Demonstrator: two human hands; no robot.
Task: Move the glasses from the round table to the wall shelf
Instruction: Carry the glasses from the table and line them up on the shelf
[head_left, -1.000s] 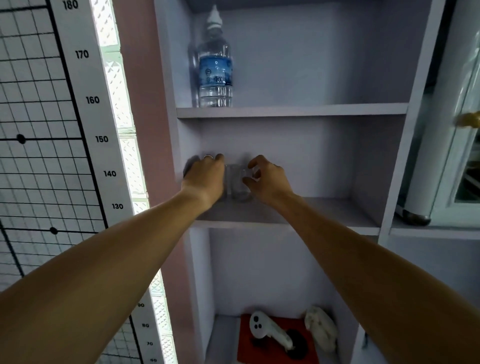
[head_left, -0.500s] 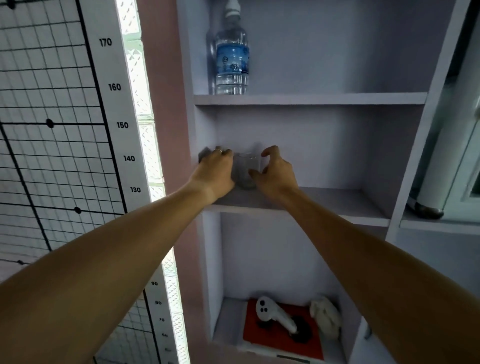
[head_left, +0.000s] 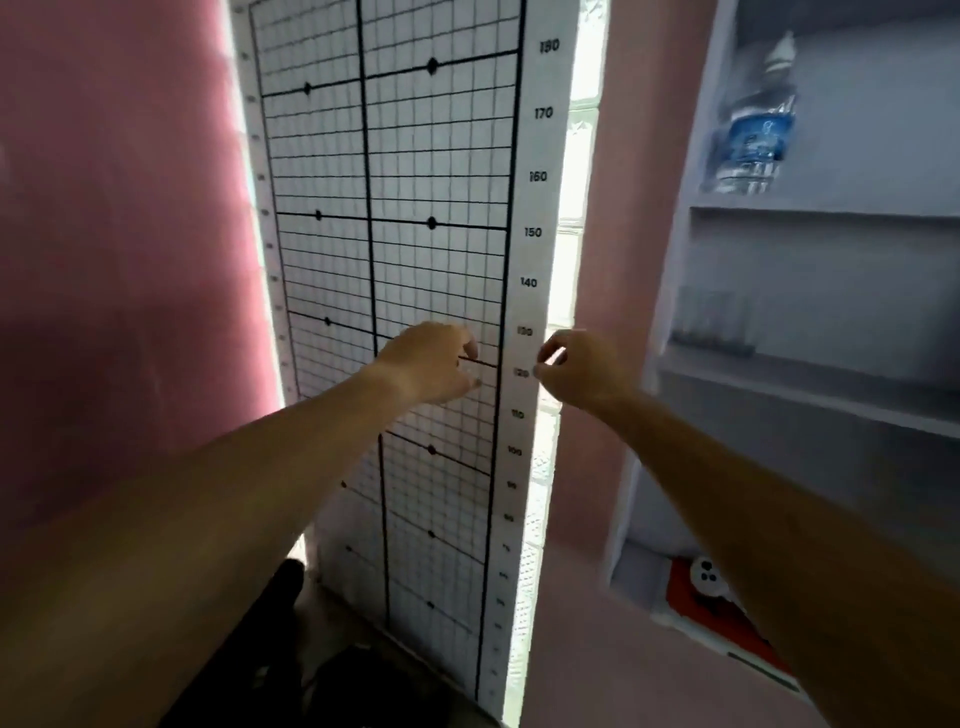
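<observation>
Clear glasses stand side by side at the left end of the wall shelf's middle board, blurred by motion. My left hand hangs in front of the grid chart, fingers loosely curled and holding nothing. My right hand floats beside it, left of the shelf unit, fingers curled and apart, also holding nothing. Both hands are well clear of the glasses. The round table is out of view.
A water bottle stands on the upper board. A tall height chart with a black grid covers the wall on the left, by a pink wall. A red pad with a white controller lies in the bottom compartment. Something dark sits low on the floor.
Both hands have let go of the glass and pulled back out of the shelf. The view has swung left, so the shelf now sits at the right edge.
</observation>
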